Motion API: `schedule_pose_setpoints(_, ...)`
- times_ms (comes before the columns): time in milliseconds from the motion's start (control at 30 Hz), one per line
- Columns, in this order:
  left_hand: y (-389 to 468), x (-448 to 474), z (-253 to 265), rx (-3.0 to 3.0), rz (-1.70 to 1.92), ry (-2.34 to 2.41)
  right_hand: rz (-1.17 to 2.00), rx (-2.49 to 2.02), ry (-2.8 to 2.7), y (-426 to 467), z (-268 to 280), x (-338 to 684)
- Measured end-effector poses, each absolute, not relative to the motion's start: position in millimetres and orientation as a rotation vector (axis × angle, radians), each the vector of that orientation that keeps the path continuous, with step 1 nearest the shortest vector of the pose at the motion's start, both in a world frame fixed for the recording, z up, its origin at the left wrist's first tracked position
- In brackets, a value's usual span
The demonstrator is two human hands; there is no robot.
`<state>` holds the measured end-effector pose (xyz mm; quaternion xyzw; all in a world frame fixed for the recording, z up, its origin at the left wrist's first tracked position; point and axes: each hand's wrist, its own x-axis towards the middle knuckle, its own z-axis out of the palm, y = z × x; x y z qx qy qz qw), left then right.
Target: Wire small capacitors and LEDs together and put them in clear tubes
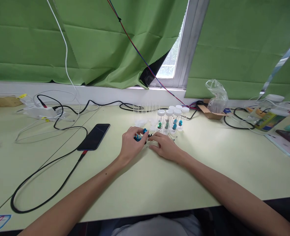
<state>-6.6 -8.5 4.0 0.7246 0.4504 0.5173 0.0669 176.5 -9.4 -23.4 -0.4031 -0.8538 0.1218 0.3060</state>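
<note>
the left hand [132,143] pinches a blue piece [145,130], which the right hand [166,146] at three o'clock, grip unclear, could nudge loose.

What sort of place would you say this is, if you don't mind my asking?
Probably an indoor workbench or desk by a window: a pale table stands below green curtains, with a power strip and capped clear tubes on it.

On this table [140,193], the phone [94,137] lies left of the left hand [132,144]; vials [169,119] stand behind the right hand [166,147].
</note>
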Motion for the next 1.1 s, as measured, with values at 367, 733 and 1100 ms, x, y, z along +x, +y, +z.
schedule_pose_setpoints(367,-7.7,-7.9,2.0,2.132,1.649,1.358,0.345,-1.147,-2.3,-11.7,-22.9,178.7)
schedule_pose_setpoints(733,-5.2,-8.3,-1.4,2.104,1.718,1.316,0.357,-1.287,-2.328,-9.9,-22.9,178.4)
schedule_pose_setpoints(1100,-6.4,-7.9,-0.6,2.1,1.676,1.334,0.421,-1.102,-2.368,-11.8,-21.8,178.6)
